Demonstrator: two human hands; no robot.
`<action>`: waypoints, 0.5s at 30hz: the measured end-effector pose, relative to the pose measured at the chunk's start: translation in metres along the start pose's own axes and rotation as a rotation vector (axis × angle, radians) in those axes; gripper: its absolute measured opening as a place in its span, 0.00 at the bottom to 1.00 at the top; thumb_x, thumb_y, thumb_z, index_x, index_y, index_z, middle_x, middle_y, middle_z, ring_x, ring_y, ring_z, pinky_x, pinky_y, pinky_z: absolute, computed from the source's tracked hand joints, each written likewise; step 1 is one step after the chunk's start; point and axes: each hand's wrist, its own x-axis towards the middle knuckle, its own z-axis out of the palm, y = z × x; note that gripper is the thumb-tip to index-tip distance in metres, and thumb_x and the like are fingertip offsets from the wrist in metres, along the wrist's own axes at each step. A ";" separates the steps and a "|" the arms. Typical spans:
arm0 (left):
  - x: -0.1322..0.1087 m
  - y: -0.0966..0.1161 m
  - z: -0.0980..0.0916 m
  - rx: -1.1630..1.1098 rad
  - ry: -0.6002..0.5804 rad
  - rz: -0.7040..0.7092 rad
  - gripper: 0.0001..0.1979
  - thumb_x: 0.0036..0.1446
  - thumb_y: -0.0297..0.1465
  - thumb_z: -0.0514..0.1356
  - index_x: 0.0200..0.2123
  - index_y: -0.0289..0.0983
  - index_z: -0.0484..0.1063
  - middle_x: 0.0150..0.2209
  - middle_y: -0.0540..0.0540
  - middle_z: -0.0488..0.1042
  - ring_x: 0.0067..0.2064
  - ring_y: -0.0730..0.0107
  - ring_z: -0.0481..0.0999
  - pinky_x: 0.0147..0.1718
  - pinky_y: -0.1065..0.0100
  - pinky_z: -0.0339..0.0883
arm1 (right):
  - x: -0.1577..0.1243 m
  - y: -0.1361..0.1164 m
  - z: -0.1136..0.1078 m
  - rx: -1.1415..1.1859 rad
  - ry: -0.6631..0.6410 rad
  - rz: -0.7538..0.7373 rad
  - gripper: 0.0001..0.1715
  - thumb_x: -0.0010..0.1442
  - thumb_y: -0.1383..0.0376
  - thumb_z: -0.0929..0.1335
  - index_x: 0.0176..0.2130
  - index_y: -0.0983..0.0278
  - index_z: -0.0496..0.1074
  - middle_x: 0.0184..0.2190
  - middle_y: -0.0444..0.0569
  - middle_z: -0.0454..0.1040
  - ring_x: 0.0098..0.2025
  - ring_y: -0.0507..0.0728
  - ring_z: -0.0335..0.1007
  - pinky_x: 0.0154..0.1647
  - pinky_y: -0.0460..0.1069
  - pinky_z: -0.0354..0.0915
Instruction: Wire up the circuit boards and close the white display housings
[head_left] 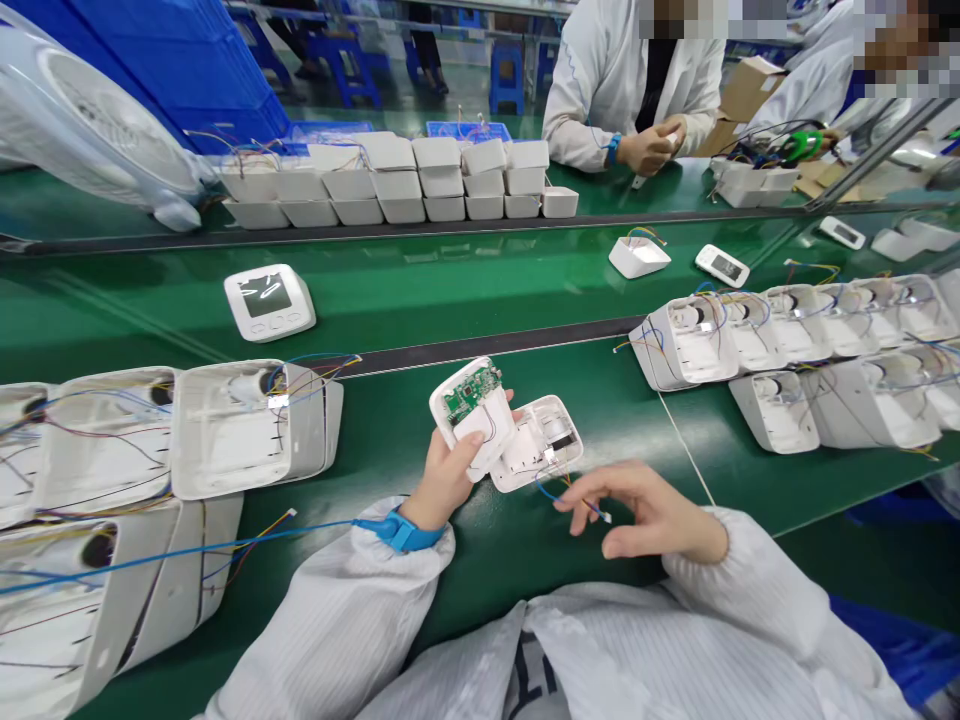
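Note:
My left hand is closed around a white plastic cover with a green circuit board on its upturned inner side. Just to the right, partly overlapped by that cover, a shallow white housing lies open side up on the bench. Thin coloured wires with a small white connector run out of it toward me. Over those wires hovers my right hand, its fingers apart and loosely bent; whether a fingertip touches a wire is unclear. A blue wrist strap with a cord circles my left wrist.
Stacked white housings with wires stand at left, and more housings at right. On the green conveyor strip lies a white display unit. Housings line the far side, where a co-worker's hands hold a small white part.

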 end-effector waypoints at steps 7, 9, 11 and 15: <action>0.000 -0.001 -0.007 0.130 -0.045 0.009 0.26 0.53 0.37 0.66 0.54 0.34 0.74 0.56 0.35 0.76 0.57 0.42 0.75 0.58 0.48 0.68 | 0.079 -0.007 -0.020 -0.226 0.008 -0.218 0.12 0.67 0.61 0.67 0.44 0.60 0.80 0.34 0.48 0.78 0.38 0.52 0.76 0.44 0.49 0.71; 0.001 -0.004 -0.011 0.152 0.000 0.006 0.25 0.52 0.38 0.67 0.53 0.34 0.75 0.53 0.38 0.78 0.54 0.44 0.77 0.56 0.48 0.69 | 0.096 -0.004 -0.017 -0.245 0.077 -0.245 0.11 0.65 0.59 0.69 0.41 0.60 0.81 0.41 0.50 0.77 0.44 0.54 0.74 0.48 0.51 0.70; 0.001 -0.006 -0.013 0.156 0.032 -0.001 0.25 0.51 0.38 0.68 0.51 0.35 0.76 0.50 0.40 0.79 0.53 0.46 0.78 0.56 0.48 0.70 | 0.106 0.001 -0.011 -0.135 0.126 -0.170 0.12 0.63 0.57 0.70 0.40 0.61 0.81 0.41 0.50 0.77 0.44 0.55 0.74 0.46 0.51 0.70; 0.001 -0.006 -0.013 0.118 -0.033 -0.008 0.25 0.52 0.38 0.67 0.53 0.37 0.76 0.52 0.41 0.78 0.54 0.47 0.77 0.58 0.50 0.68 | 0.109 0.007 0.002 0.219 0.191 0.069 0.15 0.56 0.54 0.74 0.35 0.63 0.77 0.30 0.45 0.77 0.31 0.52 0.73 0.32 0.48 0.69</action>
